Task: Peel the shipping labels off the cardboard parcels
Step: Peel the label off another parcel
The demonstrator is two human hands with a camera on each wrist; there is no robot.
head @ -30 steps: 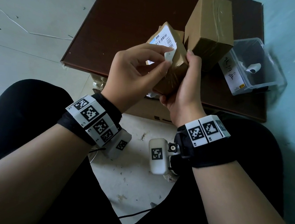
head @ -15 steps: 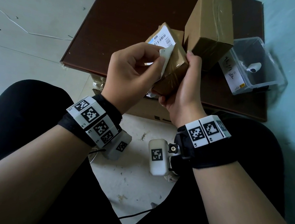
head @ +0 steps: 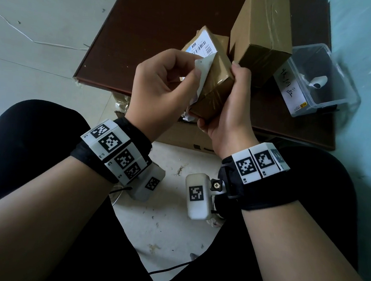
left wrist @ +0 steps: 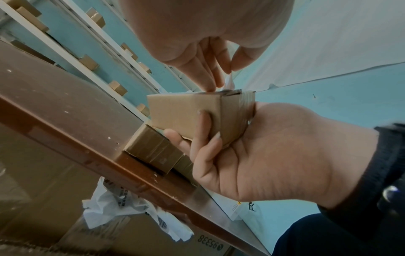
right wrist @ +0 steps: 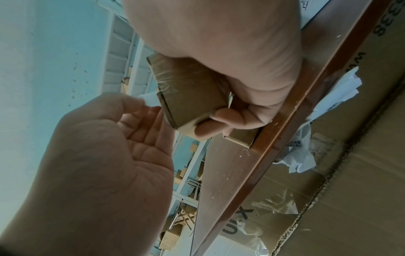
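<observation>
Pale floor [head: 34, 10] with a thin white cable [head: 21, 34] at far left, teal surface at right; a dark brown board [head: 156, 25] lies ahead of the seated person's knees, resting on a big flattened carton [right wrist: 328, 190] with crumpled white plastic [left wrist: 122, 209] tucked at its near edge.

Small cardboard parcel [head: 214, 84] – held up over the near edge of the board, tilted, taped end toward the camera. Right hand [head: 229, 112] grips it from the right side and below; in the left wrist view the fingers [left wrist: 203, 124] wrap across its underside and the palm cups the taped end. Shipping label [head: 202, 45] sits on the parcel's top face, barcode at the far end still stuck down, near corner lifted and curled back white side up. Left hand [head: 162, 82] pinches that lifted corner between thumb and forefinger, other fingers curled in loosely – just left of the parcel.

Larger taped parcel [head: 261, 35] stands on the board just beyond and right of the held one, close to it; touching or not, cannot tell. Clear plastic bin [head: 341, 91] at far right on the board edge, a white handwritten label on its near wall, a small rolled white scrap [head: 318, 81] inside. Both wrists carry black bands with square-coded white tags. Shelving with small boxes [left wrist: 92, 17] in the background of the wrist views.
</observation>
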